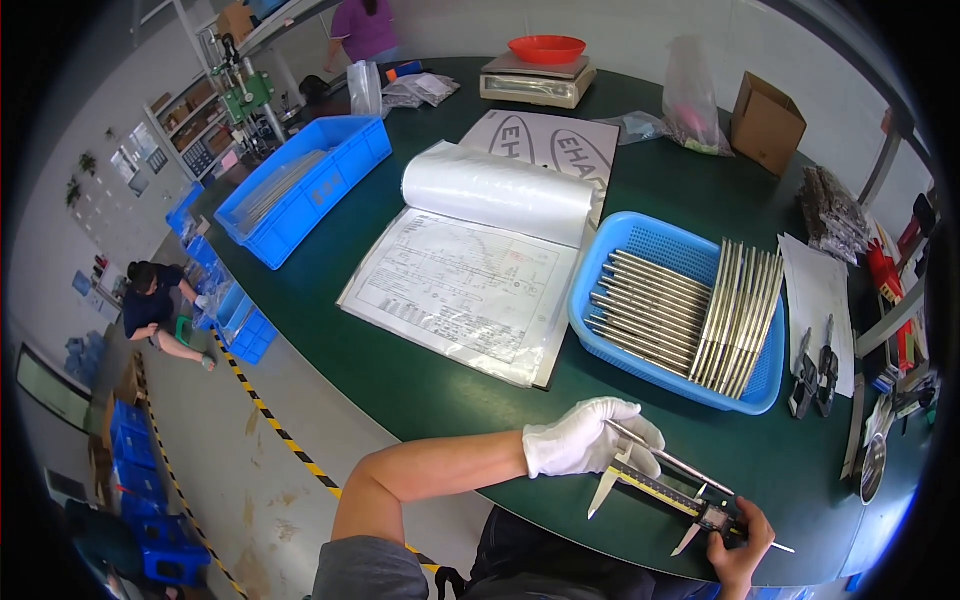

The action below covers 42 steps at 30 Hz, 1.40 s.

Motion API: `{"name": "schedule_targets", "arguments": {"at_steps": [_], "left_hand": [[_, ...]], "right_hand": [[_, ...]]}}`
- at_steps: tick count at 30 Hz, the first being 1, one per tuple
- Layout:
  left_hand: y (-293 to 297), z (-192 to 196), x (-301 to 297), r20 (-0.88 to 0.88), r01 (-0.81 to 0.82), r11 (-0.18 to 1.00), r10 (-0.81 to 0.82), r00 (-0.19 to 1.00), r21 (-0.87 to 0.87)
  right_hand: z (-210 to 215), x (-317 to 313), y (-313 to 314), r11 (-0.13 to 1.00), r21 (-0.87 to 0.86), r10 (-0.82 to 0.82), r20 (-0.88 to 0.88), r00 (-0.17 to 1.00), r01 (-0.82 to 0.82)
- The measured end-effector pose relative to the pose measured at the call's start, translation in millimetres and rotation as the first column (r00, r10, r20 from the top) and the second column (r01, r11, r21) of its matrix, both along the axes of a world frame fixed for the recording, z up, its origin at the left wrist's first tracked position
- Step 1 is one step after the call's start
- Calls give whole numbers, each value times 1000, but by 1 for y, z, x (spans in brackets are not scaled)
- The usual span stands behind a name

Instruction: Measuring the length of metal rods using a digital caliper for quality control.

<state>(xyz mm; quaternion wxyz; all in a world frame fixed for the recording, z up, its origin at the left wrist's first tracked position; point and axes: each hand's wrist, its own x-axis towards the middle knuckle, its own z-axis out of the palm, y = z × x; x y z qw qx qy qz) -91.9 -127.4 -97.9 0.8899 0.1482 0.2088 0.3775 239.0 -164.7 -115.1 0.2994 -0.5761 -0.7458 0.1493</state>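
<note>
My left hand (583, 440), in a white glove, is closed around one end of a thin metal rod (682, 464). Bare, my right hand (742, 545) grips the slider of a digital caliper (655, 490) near the table's front edge. The caliper lies alongside the rod, its jaws spread, with its upper end by the gloved fingers. Whether a jaw touches the rod, I cannot tell. Just beyond stands a light blue basket (592, 343) with several metal rods (650, 305) laid crosswise and more rods (740, 315) on top at its right.
A technical drawing (465, 285) in a plastic sleeve lies left of the basket. Micrometers (815, 370) rest at right. Behind are a weighing scale (535, 85) with a red bowl (546, 48) and a cardboard box (767, 122). A blue bin (345, 170) sits at left.
</note>
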Motion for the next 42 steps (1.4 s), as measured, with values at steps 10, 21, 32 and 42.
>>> {"name": "schedule_targets", "arguments": {"at_steps": [10, 21, 32, 42], "left_hand": [[0, -6, -2, 59, 48, 998, -50, 997, 43], [1, -6, -3, 54, 49, 998, -52, 997, 50], [0, -5, -1, 9, 10, 999, -11, 1000, 46], [1, -8, -3, 55, 40, 994, -46, 997, 98]], "right_hand": [[-1, 2, -2, 1000, -9, -11, -2, 1000, 11], [0, 0, -3, 1000, 3, -9, -3, 1000, 9], [2, -3, -4, 999, 32, -1, 4, 1000, 1], [4, -3, -3, 1000, -10, -3, 11, 1000, 3]]}}
